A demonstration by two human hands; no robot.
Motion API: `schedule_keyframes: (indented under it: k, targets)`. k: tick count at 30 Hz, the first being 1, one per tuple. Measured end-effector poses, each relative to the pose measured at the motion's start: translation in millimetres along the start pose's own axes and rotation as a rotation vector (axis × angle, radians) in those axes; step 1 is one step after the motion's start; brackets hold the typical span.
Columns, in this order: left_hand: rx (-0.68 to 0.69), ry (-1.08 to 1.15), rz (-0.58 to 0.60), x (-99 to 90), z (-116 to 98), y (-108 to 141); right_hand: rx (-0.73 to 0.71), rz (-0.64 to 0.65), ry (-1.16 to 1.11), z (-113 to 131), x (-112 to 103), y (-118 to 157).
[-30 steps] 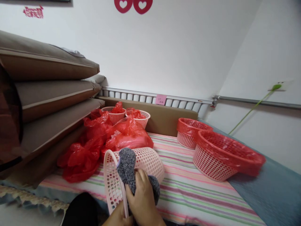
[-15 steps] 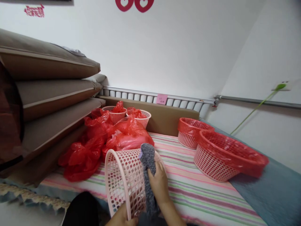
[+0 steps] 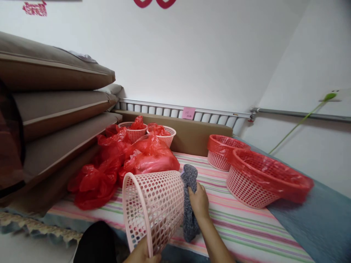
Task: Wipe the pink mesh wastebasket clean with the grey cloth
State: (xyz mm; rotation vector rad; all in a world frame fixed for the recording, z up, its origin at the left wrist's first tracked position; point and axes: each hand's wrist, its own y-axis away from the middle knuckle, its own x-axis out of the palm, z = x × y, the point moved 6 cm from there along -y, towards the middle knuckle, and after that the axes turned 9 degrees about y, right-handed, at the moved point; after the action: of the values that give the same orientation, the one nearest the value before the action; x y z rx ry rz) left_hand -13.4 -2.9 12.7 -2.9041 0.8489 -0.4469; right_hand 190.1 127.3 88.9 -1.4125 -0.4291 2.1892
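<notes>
A pink perforated basket [image 3: 164, 197] lies on its side in front of me, its open rim facing left. My left hand [image 3: 144, 252] grips the rim at its lower edge. A dark grey fluffy cloth [image 3: 189, 204] hangs from my right hand [image 3: 199, 201], which presses it against the closed bottom end of the basket. The basket's underside is hidden from view.
Red plastic bags [image 3: 150, 157] are heaped behind and left of the basket, before two small pink baskets [image 3: 134, 136]. Two baskets lined with red plastic [image 3: 249, 186] stand at right on the striped sheet [image 3: 233, 219]. Brown cushions [image 3: 60, 106] are stacked at left.
My right hand and the cloth have moved right, from the basket's side to its bottom end. My left hand keeps its grip on the rim.
</notes>
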Motion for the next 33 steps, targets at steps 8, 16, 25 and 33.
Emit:
schedule_keyframes:
  k: [8, 16, 25, 33]
  targets:
    - [0.095, 0.064, 0.002, 3.6, -11, 0, -0.142, 0.054, -0.066, 47, -9, 30]
    - [0.030, -0.046, -0.119, -4.0, -11, 2, -0.285, 0.160, -0.182, 126, -39, 86]
    - [0.061, -0.032, -0.127, -15.0, 9, 3, -0.326, 0.157, -0.179, 139, -43, 100]
    - [0.134, 0.070, 0.028, -22.5, 42, -3, -0.232, 0.101, -0.158, 92, -20, 61]
